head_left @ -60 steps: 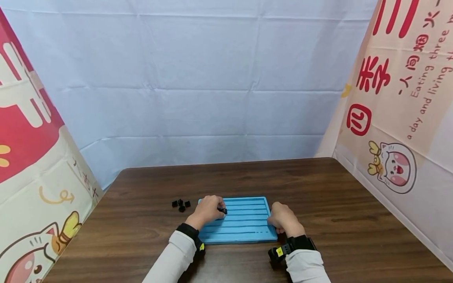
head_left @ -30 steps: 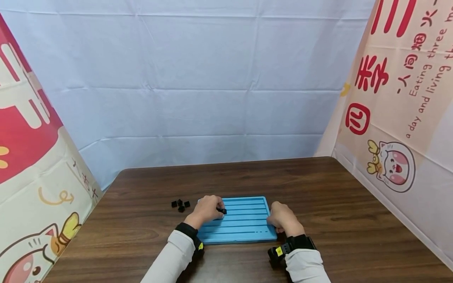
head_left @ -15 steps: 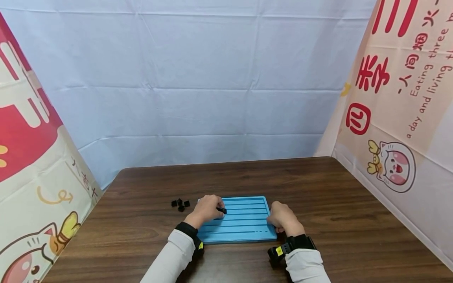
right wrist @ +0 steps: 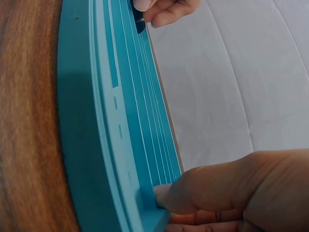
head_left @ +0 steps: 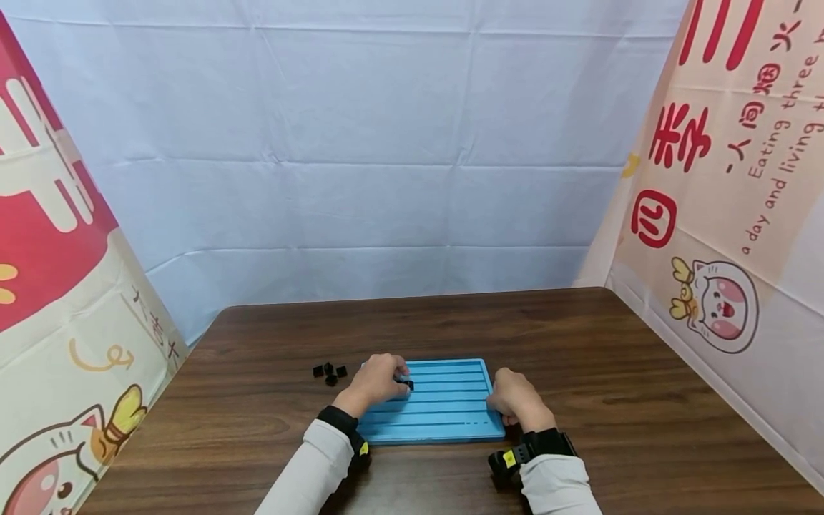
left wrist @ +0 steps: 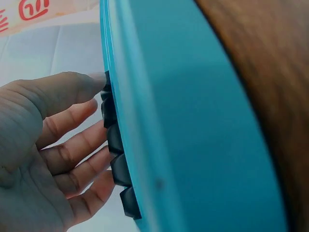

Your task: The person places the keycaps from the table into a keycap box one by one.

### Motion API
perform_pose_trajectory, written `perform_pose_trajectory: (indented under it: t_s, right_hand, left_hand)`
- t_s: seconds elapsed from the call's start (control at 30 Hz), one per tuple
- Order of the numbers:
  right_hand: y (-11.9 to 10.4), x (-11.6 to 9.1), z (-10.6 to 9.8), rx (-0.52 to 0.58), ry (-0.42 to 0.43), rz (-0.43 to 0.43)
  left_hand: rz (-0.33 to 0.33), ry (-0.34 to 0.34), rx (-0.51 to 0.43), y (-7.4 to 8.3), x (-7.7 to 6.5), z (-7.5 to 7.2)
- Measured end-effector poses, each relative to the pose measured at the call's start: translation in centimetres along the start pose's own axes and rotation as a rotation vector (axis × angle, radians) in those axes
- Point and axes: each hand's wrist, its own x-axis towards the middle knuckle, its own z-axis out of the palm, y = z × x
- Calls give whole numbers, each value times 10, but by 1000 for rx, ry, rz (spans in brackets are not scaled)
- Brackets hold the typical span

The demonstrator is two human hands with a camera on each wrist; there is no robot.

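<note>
Wood-grained desk (head_left: 579, 357) carries a blue ridged tray (head_left: 450, 393); on its left part, a row of black pieces (left wrist: 116, 140) sits within the grip of the left hand (head_left: 380, 379), thumb on the right-end piece, fingers curved behind. That hand hides most of the row from the head view. The right hand (head_left: 518, 397) pinches the tray's right edge, fingers partly hidden. Loose black pieces (head_left: 331, 380) lie farther left.

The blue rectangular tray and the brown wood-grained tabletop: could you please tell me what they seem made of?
The blue rectangular tray is probably satin plastic, given its even colour and straight, moulded-looking ridges. The brown wood-grained tabletop shows dark streaks and soft sheen: perhaps wood, perhaps laminate.
</note>
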Motion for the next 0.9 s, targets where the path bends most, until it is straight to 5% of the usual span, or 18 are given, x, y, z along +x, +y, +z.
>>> perform_pose_trajectory:
  t_s: [0.6,0.9]
  right_hand:
    - [-1,0,0,7,-7,9]
    - [-2,0,0,4,-5,15]
  left_hand:
    - [54,78,64,-1,-1,-6]
    - [13,113,88,-7,-6,-11]
